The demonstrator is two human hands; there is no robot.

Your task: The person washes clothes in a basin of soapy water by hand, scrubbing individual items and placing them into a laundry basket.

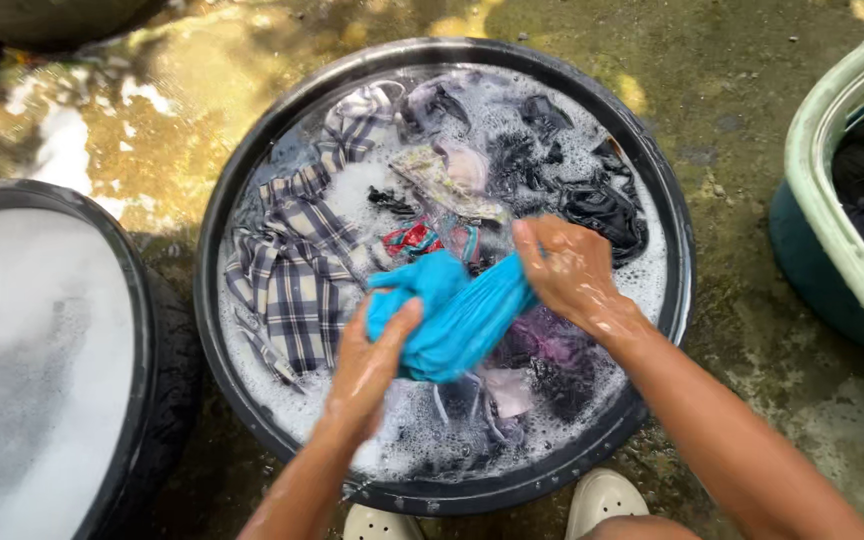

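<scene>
Fingers of both hands are clamped on a blue cloth [457, 315], bunched and wet, held just above the suds in the near middle of a round black tub [252, 180]. Left hand [372, 365] grips the cloth's near end, thumb up over the fold; right hand [572, 270] closes over the far end, fingers [532, 250] curled tight round it. Under and around the cloth lie soaked clothes: a plaid shirt [297, 265] along the tub's left side, black garments [602, 205] at the far right, a red piece [410, 238] just beyond the cloth, a purple one [552, 340] below the right wrist. Foam covers the water. A second tub [147, 320] full of suds stands to the left, touching or nearly so. A green basket [832, 200] with dark clothes sits at the right on wet concrete floor [742, 100]. Two pale shoes [602, 495] show at the tub's near rim
</scene>
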